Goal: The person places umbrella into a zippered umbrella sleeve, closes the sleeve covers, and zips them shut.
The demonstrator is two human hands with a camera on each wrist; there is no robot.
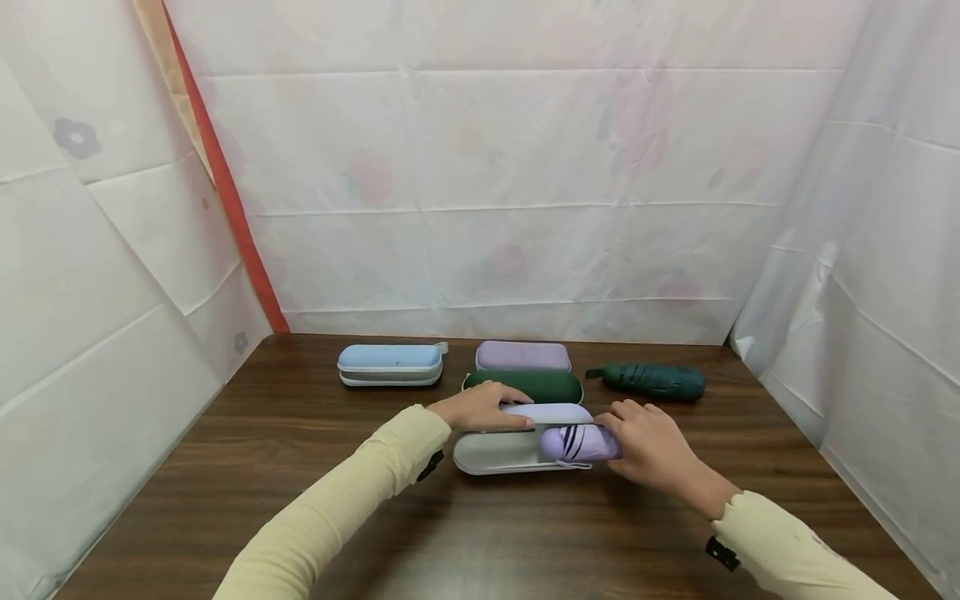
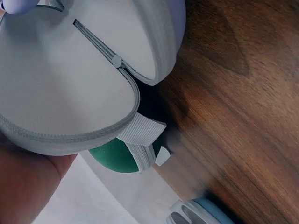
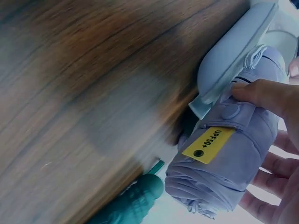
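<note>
A lavender zip case [image 1: 495, 456] with a pale grey lining lies open near the middle of the table. My left hand [image 1: 482, 407] grips the raised lid, thumb at its edge; the left wrist view shows the lining and zip [image 2: 117, 60] close up. In my right hand [image 1: 647, 442] is a folded lavender umbrella [image 1: 595, 443] with dark stripes, its handle end over the right part of the open case. The right wrist view shows the umbrella's snap strap, a yellow tag [image 3: 208, 144] and my thumb across its side. Part of the umbrella is hidden by my right hand.
Just behind the open case lies a dark green case [image 1: 536, 385], with a purple case [image 1: 522, 356] beyond it. A light blue case [image 1: 390, 363] sits at the back left. At the right lies a folded dark green umbrella [image 1: 652, 380]. White sheets [image 1: 480, 167] enclose the table.
</note>
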